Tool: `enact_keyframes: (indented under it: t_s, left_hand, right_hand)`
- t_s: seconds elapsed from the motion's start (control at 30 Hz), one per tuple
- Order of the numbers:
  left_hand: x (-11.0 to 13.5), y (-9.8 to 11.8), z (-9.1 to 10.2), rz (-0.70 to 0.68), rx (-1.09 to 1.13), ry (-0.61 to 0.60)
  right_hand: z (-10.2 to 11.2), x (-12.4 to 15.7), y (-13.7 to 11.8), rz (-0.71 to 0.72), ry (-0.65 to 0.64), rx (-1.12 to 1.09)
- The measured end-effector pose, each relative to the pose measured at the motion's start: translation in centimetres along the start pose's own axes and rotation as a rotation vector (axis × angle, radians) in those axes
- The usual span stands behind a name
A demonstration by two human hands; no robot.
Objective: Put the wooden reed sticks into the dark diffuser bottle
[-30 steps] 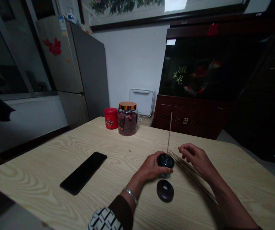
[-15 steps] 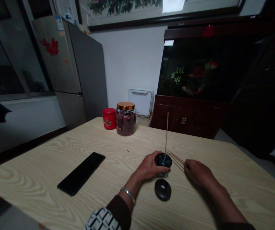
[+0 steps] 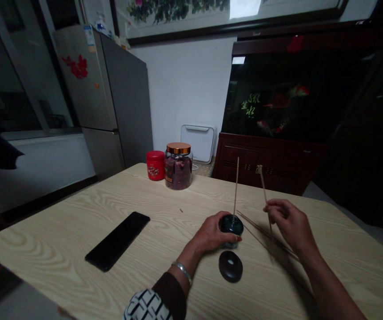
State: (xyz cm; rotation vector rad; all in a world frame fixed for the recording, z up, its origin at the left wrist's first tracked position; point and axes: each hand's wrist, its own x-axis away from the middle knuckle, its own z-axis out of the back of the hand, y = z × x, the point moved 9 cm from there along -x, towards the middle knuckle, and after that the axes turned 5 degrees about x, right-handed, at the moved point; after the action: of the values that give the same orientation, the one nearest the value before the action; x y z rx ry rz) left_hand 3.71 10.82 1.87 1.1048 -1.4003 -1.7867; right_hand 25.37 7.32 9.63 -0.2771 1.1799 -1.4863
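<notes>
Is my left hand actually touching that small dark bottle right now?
Touching. The head view shows your left hand wrapped around the small dark bottle, its thumb across the near side.

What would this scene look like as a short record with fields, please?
Left hand: left hand wrapped around a small dark bottle
In bottle: one upright stick
Right hand: right hand pinching a raised stick
Beside bottle: loose sticks lying on the table
Nearer the person: dark ring
Table's left: black phone
Far side: red canister beside copper-lidded jar
</notes>
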Motion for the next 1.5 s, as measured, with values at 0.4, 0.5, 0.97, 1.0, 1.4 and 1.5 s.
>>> enact_keyframes:
  t_s: [0.4, 0.5, 0.97, 1.0, 1.4, 1.5]
  left_hand:
    - [0.0, -0.1, -0.2, -0.005, 0.055, -0.005]
    - [0.0, 0.0, 0.0, -0.003, 0.025, 0.006]
    - [0.1, -0.1, 0.0, -0.010, 0.012, 0.000]
    - [0.1, -0.2, 0.0, -0.002, 0.016, -0.002]
    - [0.1, 0.1, 0.0, -0.032, 0.005, 0.002]
    - [0.1, 0.1, 0.1, -0.025, 0.004, 0.000]
  right_hand:
    - [-0.2, -0.8, -6.1, 0.016, 0.228, -0.566]
    - [-0.8, -0.8, -5.9, 0.030, 0.211, -0.535]
    - [-5.3, 3.6, 0.1, 0.062, -0.403, 0.283]
    - [-5.2, 3.9, 0.7, 0.104, -0.441, 0.481]
    - [-8.5, 3.3, 2.7, 0.205, -0.681, 1.088]
    - [-7.2, 2.3, 2.4, 0.194, -0.651, 1.026]
